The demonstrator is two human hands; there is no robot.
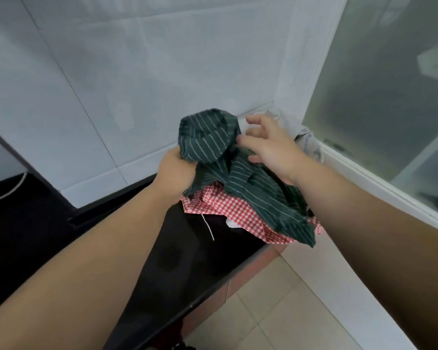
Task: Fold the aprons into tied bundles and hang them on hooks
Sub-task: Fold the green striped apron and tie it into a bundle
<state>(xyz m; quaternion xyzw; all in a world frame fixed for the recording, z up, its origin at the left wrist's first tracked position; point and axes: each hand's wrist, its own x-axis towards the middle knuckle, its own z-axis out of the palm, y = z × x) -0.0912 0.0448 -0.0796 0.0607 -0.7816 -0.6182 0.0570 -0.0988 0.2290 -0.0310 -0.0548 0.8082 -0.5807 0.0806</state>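
Beside the wall [137, 72], left hand [173, 173] grips green apron [250, 188] over red apron [238, 210] at bench [187, 261] edge; right hand [271, 147] spread open beside it.

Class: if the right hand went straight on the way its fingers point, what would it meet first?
The right hand would most likely meet the bunched green striped apron that the left hand grips.

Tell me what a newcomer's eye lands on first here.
The dark green, white-striped cloth apron, bunched up mid-frame, grabs the eye. The left hand grips its left edge, and the right hand reaches its top with spread fingers. Beneath it a red-and-white checked cloth lies on the glossy black countertop, in the corner beside a frosted glass window on the right.
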